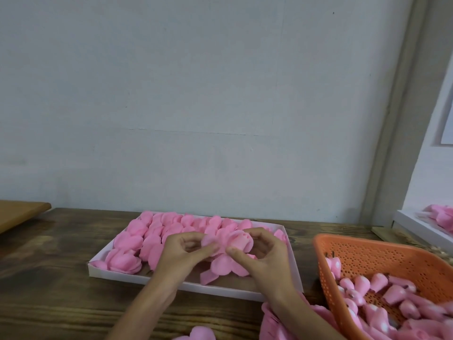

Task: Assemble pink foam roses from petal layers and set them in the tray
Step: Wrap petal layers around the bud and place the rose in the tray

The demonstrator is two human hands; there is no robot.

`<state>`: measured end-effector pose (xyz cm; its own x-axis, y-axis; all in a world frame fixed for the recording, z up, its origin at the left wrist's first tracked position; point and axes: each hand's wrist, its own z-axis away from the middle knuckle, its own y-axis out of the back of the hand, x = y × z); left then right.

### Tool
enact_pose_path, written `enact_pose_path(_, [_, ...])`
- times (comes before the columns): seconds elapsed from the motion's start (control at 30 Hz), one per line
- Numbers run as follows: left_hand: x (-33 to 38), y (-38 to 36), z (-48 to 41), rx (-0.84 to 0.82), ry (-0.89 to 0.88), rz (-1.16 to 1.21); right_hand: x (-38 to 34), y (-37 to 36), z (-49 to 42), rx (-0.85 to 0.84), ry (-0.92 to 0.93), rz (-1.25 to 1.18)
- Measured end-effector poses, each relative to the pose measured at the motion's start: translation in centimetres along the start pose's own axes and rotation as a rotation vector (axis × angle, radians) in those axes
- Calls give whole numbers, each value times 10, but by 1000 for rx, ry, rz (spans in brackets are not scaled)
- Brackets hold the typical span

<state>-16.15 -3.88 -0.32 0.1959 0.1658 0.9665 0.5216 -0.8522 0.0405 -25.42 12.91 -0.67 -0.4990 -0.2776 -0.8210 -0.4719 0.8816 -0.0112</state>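
Observation:
Both hands hold one pink foam rose (229,251) above the near part of the white tray (122,277). My left hand (182,253) pinches its left petals between thumb and fingers. My right hand (263,256) curls round its right side, with the thumb pressing on a lower petal. Several finished pink roses (152,238) fill the tray's far and left parts. A pile of loose petal layers (277,322) lies at the bottom edge under my right forearm.
An orange perforated basket (367,251) with several pink rosebud cores (392,295) stands at the right. A second white tray of roses (431,224) sits at the far right. A wooden board (19,214) lies far left. A wall stands right behind the wooden table.

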Motion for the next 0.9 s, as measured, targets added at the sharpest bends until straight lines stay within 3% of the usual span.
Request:
enact_pose_path(0.17, [0, -9, 2, 28, 29, 70, 1, -1, 3, -93, 1, 67])
enact_pose_path(0.6, [5, -19, 6, 42, -317, -20, -2, -2, 5, -79, -16, 87])
enact_pose_path(0.9, [6, -31, 10, 107, -408, -49, -5, -3, 5, -89, 11, 37])
